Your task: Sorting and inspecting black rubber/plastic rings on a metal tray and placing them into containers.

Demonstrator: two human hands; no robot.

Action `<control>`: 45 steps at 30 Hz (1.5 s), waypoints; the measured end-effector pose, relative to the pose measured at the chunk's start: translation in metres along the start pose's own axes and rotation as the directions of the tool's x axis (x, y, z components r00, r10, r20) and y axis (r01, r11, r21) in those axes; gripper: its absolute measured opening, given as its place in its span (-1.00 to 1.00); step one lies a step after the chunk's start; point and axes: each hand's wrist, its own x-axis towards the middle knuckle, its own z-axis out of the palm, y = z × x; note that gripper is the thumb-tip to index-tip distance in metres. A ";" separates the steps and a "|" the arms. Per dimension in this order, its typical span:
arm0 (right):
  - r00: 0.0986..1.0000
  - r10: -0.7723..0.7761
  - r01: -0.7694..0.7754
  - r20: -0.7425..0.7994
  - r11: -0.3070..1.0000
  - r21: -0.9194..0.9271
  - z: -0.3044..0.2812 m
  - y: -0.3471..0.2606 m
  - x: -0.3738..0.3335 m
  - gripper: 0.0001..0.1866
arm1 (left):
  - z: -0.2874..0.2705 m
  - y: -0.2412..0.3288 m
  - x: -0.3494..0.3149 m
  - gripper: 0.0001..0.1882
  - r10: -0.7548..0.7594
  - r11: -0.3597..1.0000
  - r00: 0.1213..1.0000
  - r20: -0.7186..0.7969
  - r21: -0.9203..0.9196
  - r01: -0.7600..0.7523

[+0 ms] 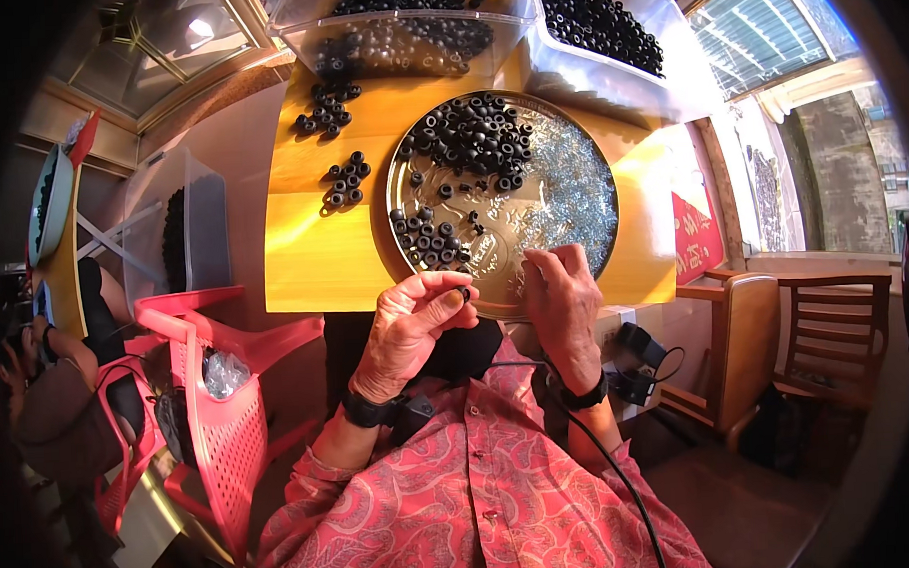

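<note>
Small black ring (464,293) pinched at the tray's (406,150) near edge.
Left hand (412,321) grips it; right hand (560,295) seemingly pinches something tiny, unclear.

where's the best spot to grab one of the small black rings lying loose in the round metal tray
Probably by its outer rim, pinched between thumb and forefinger from straight above. The black rings lie flat and scattered on the metal tray, so their sides are open. The left hand already pinches one that way; the right hand rests at the tray's near edge.
</note>
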 end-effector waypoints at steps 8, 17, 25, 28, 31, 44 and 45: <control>0.998 -0.057 0.061 0.039 0.992 -0.108 0.007 -0.005 0.009 -0.87 | 0.001 0.001 -0.003 -0.71 -0.034 0.996 0.999 -0.004 0.084 0.035; 0.997 -0.071 0.070 -0.038 0.997 -0.031 0.009 -0.003 0.007 -0.92 | 0.001 0.000 -0.001 -0.71 -0.055 0.994 0.998 -0.005 0.091 0.055; 0.991 0.018 0.000 -0.129 0.990 0.138 0.005 0.010 0.004 -0.88 | -0.002 -0.002 0.000 -0.71 -0.052 0.995 0.999 0.008 0.087 0.051; 0.987 0.090 -0.062 -0.135 0.978 0.198 0.003 0.013 0.000 -0.90 | 0.000 -0.001 0.000 -0.71 -0.055 0.995 0.998 0.002 0.086 0.055; 0.970 0.232 -0.194 -0.076 0.922 0.334 0.002 0.013 -0.003 -0.89 | 0.000 -0.001 -0.001 -0.71 -0.060 0.995 0.998 0.003 0.079 0.060; 0.941 0.336 -0.314 0.033 0.835 0.451 -0.004 0.010 -0.007 -0.91 | 0.004 -0.002 -0.002 -0.75 -0.042 0.995 0.999 -0.006 0.091 0.043; 0.895 0.425 -0.426 0.132 0.734 0.528 -0.007 0.005 -0.006 -0.90 | 0.004 -0.002 -0.002 -0.75 -0.042 0.995 0.999 -0.006 0.091 0.043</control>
